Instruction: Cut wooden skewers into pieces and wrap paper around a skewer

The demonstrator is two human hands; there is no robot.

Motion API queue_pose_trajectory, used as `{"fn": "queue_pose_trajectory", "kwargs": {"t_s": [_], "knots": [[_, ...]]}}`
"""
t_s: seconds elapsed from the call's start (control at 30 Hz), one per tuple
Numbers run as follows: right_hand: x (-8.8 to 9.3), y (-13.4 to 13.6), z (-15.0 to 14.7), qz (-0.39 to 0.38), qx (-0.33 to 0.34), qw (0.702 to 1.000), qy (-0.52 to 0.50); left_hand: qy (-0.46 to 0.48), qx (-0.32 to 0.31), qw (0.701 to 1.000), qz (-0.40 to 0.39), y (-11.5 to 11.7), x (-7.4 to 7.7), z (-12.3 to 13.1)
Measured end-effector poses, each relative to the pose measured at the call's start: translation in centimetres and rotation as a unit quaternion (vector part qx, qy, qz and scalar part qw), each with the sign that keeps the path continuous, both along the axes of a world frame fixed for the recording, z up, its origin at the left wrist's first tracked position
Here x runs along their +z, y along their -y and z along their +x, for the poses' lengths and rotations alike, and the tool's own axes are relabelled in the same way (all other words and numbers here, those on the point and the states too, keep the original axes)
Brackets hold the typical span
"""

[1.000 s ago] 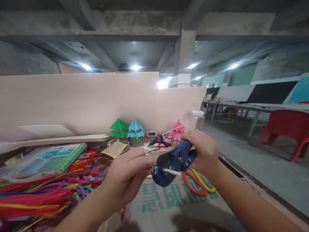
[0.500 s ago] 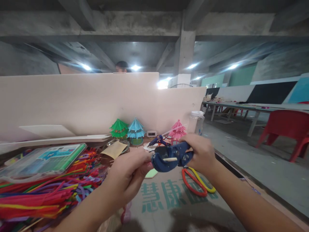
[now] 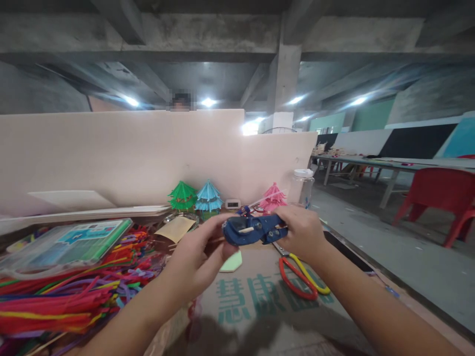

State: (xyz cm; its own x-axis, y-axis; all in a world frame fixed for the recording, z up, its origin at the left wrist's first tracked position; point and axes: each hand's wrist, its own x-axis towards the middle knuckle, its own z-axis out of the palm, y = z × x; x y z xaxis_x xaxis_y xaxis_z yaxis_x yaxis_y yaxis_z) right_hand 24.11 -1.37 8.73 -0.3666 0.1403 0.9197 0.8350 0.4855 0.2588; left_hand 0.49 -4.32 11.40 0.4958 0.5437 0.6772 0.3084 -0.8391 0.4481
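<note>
My right hand [image 3: 302,232] grips the handles of a blue cutter tool [image 3: 252,230], held level above the table. A thin pale stick [image 3: 245,230] lies in the tool's jaw. My left hand [image 3: 198,257] pinches that stick at the jaw's left side, fingers closed round it. Both hands hover over a cardboard sheet [image 3: 260,301] printed with green characters. Red and yellow handled scissors [image 3: 300,279] lie on the sheet just below my right hand.
Colourful pipe cleaners [image 3: 67,296] are heaped at left under a plastic case [image 3: 67,244]. Green [image 3: 182,195], blue [image 3: 208,195] and pink [image 3: 272,198] little pavilions stand by a pale partition [image 3: 129,158]. A clear jar [image 3: 302,185] and red chair [image 3: 438,198] are at right. A person's head shows above the partition.
Both hands lifted the blue cutter up and leftward, and it turned from tilted to level. The stick stayed in its jaw.
</note>
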Motion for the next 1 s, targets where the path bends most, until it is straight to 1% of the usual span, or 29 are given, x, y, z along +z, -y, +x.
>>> {"fn": "queue_pose_trajectory", "kwargs": {"t_s": [0.07,0.1,0.17,0.27,0.37,0.57,1.0], "knots": [[0.1,0.2,-0.3,-0.011,-0.027,1.000,-0.002,0.008,0.002,0.999,-0.036,-0.2,-0.2,0.1],[0.1,0.2,-0.4,-0.019,-0.039,0.999,-0.007,0.008,0.005,0.999,-0.040,-0.2,-0.3,0.1],[0.0,0.3,-0.5,-0.028,-0.050,0.998,-0.019,0.005,0.007,1.000,-0.019,-0.3,-0.3,0.1],[-0.3,0.2,-0.2,-0.017,-0.020,0.999,-0.019,-0.025,0.010,0.999,0.029,0.0,-0.1,0.0],[-0.7,-0.3,0.2,-0.020,-0.004,1.000,-0.016,-0.067,0.025,0.996,0.050,0.2,-0.1,0.1],[-1.5,-1.2,0.2,-0.060,-0.024,0.998,-0.023,-0.069,0.055,0.995,0.055,-0.3,-0.4,0.3],[-1.6,-1.5,0.4,-0.040,-0.035,0.999,-0.010,-0.067,0.057,0.995,0.039,-0.7,-0.6,0.4]]}}
